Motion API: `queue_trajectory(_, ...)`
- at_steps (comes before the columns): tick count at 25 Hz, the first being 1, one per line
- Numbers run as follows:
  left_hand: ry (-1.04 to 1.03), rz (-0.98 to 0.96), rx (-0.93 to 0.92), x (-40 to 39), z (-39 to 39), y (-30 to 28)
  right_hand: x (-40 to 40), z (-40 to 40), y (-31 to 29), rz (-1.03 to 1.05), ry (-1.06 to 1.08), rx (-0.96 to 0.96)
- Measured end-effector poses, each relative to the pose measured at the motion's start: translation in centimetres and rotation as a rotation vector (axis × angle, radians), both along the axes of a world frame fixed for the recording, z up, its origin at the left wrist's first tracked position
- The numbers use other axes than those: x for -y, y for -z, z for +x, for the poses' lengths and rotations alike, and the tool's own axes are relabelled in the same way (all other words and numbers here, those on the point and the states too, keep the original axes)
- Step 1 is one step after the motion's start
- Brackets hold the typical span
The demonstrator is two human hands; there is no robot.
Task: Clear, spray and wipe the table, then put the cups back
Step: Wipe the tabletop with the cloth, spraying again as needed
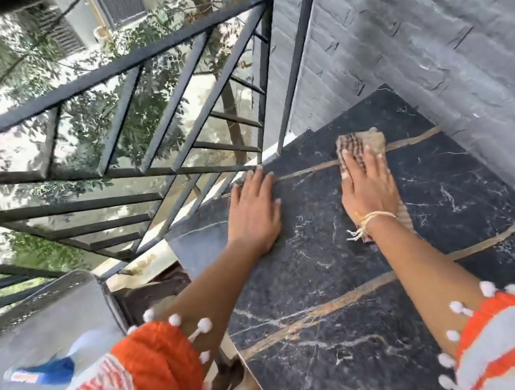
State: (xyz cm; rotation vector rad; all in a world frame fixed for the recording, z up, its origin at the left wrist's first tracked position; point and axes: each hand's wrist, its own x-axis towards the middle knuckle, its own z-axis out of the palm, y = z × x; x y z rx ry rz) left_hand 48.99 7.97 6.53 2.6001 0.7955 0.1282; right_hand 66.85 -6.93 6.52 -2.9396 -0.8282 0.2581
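The right hand [367, 184] is pressing flat, fingers straight, on a checked cloth [361, 144] lying on the black marble table [331, 284] near its far wall-side corner. The left hand [254, 212] is resting open-palmed on the table, just beside the cloth toward the metal railing [124, 131].

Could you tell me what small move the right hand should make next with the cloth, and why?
Probably draw the cloth back toward the body. The right hand presses it flat at the far part of the table, close to the wall, so most of the dark marble lies nearer, likely unwiped. The left hand rests flat beside it, bracing, and no cups are in view.
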Motion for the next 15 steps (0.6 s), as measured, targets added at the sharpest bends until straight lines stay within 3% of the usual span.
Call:
queue_trajectory(2,0.0,-0.02,0.017,0.8,2.1,0.5,0.0,-1.8,0.0,0.002,-0.072,0.033)
queue_trajectory(5,-0.008,-0.012,-0.012,1.7,4.0,1.2,1.4,-4.3,0.7,-0.023,-0.502,0.111)
queue_trajectory(8,0.001,0.059,-0.071,2.0,4.6,1.8,1.6,-0.2,0.7,-0.046,-0.709,0.124)
queue_trajectory(10,0.005,0.107,-0.122,2.0,4.6,1.8,0.9,3.9,0.7,-0.049,-0.592,0.101)
queue_trajectory(15,-0.004,0.14,-0.14,2.1,4.9,2.0,1.3,12.4,0.6,0.002,-0.064,0.041)
